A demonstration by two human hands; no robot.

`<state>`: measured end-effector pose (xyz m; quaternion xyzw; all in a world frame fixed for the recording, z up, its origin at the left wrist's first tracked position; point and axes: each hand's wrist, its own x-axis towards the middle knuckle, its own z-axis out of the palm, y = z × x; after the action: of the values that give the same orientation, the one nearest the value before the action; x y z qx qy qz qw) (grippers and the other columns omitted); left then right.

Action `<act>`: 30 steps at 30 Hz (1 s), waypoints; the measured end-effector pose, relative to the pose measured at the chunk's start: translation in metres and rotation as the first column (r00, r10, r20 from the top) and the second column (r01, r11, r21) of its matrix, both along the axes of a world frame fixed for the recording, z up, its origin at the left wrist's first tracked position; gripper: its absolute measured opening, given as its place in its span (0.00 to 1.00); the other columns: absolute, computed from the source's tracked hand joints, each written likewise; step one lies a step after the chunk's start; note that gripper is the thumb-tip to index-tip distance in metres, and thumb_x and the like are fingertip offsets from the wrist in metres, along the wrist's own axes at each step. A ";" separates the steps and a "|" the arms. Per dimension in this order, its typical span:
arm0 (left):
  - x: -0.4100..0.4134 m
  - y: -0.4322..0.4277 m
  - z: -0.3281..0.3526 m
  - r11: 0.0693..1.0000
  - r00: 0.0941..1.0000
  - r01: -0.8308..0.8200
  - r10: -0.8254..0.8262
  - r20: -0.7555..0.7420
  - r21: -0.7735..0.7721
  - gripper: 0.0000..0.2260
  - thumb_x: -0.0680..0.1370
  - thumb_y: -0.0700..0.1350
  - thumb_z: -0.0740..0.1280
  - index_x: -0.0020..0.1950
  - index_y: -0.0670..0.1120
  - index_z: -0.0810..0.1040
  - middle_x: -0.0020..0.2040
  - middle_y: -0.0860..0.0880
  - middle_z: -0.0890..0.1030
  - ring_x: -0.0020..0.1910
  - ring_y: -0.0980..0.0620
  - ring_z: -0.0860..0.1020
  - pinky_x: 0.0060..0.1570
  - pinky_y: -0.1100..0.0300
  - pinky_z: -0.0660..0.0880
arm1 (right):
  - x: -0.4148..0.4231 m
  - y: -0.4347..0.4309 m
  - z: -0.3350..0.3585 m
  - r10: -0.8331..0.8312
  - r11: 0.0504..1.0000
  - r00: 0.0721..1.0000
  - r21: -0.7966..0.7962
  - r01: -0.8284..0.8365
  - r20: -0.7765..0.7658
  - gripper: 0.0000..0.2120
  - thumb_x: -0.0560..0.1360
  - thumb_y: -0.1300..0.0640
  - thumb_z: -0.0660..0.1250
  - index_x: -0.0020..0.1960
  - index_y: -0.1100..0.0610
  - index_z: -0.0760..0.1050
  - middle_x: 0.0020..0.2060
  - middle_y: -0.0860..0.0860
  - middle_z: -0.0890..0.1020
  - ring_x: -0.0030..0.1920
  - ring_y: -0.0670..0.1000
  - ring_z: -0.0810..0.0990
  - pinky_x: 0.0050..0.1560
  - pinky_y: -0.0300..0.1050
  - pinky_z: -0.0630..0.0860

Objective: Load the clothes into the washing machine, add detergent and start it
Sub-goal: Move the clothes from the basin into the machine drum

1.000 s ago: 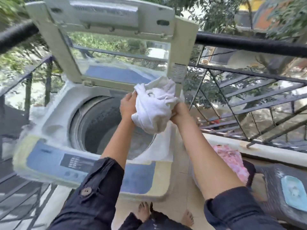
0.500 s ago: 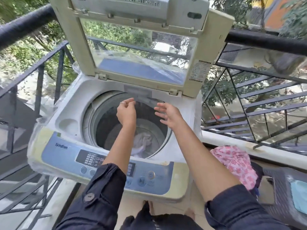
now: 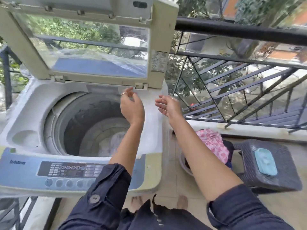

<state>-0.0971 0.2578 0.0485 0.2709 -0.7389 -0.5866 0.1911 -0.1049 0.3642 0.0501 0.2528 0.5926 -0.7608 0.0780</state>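
A top-loading washing machine (image 3: 29, 103) stands in front of me with its lid (image 3: 93, 47) raised. A white cloth (image 3: 114, 141) lies at the bottom of the drum (image 3: 79, 123). My left hand (image 3: 132, 107) hovers over the drum's right rim, empty, fingers apart. Empty as well, my right hand (image 3: 167, 105) is spread over the machine's right edge. A pink patterned garment (image 3: 211, 143) lies on a pile in a basin (image 3: 186, 166) on the floor at the right.
The control panel (image 3: 69, 169) runs along the machine's front. A dark plastic stool (image 3: 282, 173) with a light blue object (image 3: 265, 161) on it stands at the right. A black metal railing (image 3: 232, 77) encloses the balcony behind and beside the machine.
One second ago both hands held a white cloth over the drum. They let it fall in and have since drawn to the right, empty.
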 end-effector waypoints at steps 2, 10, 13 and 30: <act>0.003 0.034 0.003 0.995 0.995 0.087 -0.089 -0.051 -0.039 0.11 0.76 0.40 0.59 0.55 0.49 0.77 0.51 0.52 0.82 0.46 0.53 0.77 0.48 0.60 0.69 | 0.003 0.026 0.002 -0.054 0.998 0.998 -0.017 0.054 -0.026 0.11 0.79 0.62 0.55 0.41 0.55 0.73 0.19 0.44 0.79 0.21 0.39 0.77 0.27 0.33 0.69; 0.019 0.164 -0.020 0.958 0.959 0.284 -0.284 -0.001 -0.047 0.11 0.77 0.38 0.59 0.55 0.46 0.78 0.52 0.48 0.81 0.49 0.51 0.78 0.48 0.60 0.71 | 0.018 0.148 -0.012 -0.128 0.990 0.991 0.049 0.129 -0.030 0.12 0.78 0.62 0.56 0.40 0.53 0.74 0.33 0.50 0.79 0.24 0.39 0.77 0.31 0.35 0.70; 0.023 0.214 -0.036 0.948 0.950 0.311 -0.306 0.065 -0.075 0.11 0.76 0.38 0.59 0.55 0.46 0.78 0.51 0.49 0.82 0.48 0.51 0.78 0.48 0.61 0.69 | 0.023 0.206 -0.026 -0.176 0.983 0.984 0.053 0.175 0.008 0.12 0.78 0.62 0.56 0.40 0.53 0.74 0.34 0.51 0.79 0.23 0.38 0.77 0.32 0.35 0.71; 0.004 0.369 -0.185 0.729 0.719 0.646 -0.478 0.505 -0.229 0.25 0.76 0.53 0.63 0.72 0.50 0.65 0.66 0.45 0.72 0.67 0.44 0.68 0.66 0.45 0.65 | 0.043 0.410 -0.187 -0.364 0.920 0.892 0.252 0.300 0.268 0.07 0.67 0.53 0.65 0.41 0.55 0.78 0.33 0.51 0.81 0.41 0.54 0.81 0.45 0.49 0.76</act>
<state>-0.0933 0.6268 -0.1363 0.1017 -0.9099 -0.3866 -0.1108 -0.0623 0.7745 -0.1371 0.4735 0.5953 -0.6490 0.0118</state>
